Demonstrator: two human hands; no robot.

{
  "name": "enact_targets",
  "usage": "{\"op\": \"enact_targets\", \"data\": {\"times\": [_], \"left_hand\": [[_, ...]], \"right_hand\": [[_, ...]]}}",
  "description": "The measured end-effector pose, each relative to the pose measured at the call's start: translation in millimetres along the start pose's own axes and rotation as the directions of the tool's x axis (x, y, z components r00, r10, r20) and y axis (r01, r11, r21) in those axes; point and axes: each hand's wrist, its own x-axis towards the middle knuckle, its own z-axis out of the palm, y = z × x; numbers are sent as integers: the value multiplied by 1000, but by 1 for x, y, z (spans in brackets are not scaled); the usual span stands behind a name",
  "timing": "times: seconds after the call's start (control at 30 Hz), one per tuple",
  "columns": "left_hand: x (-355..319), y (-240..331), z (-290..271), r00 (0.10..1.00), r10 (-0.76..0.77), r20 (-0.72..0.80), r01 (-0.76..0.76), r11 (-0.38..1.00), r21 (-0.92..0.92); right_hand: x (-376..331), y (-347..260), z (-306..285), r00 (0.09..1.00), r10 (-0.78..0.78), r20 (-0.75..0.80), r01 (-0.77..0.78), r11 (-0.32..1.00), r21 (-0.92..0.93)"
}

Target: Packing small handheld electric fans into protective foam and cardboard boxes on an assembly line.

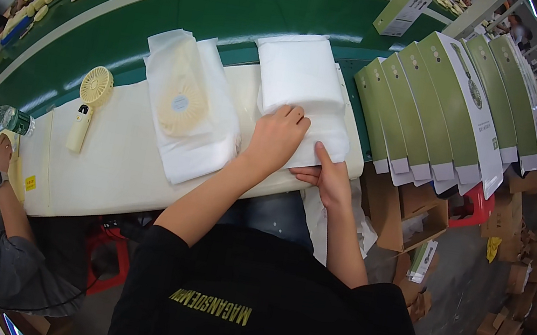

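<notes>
Both hands, the left hand (277,138) and right hand (327,179), press flat on a stack of white bags (302,91); one fan (180,99) is bagged (another fan (88,105) waits bare).

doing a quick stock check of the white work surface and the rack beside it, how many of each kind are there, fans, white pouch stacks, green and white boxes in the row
Bare handheld fan: 1
Fan inside a white pouch: 1
Stack of white pouches under the left hand and right hand: 1
Green and white boxes in the row: 7
Total: 10
</notes>
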Motion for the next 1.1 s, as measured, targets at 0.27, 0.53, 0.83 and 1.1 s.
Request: {"op": "enact_targets", "data": {"times": [0.27,0.53,0.83,1.1], "left_hand": [[3,9,4,994,14,-106,-27,993,-118],[-2,12,-1,985,120,-128,-137,981,-138],[-9,7,-8,992,77,-100,-94,979,-182],[-88,-98,-124,815,-353,-460,386,922,-25]], "right_hand": [[10,3,2,994,-37,-101,43,997,61],[18,-4,7,984,-58,-168,77,991,109],[26,-1,6,987,-115,-109,129,982,137],[-29,14,-54,787,-539,-302,430,828,-359]]}}
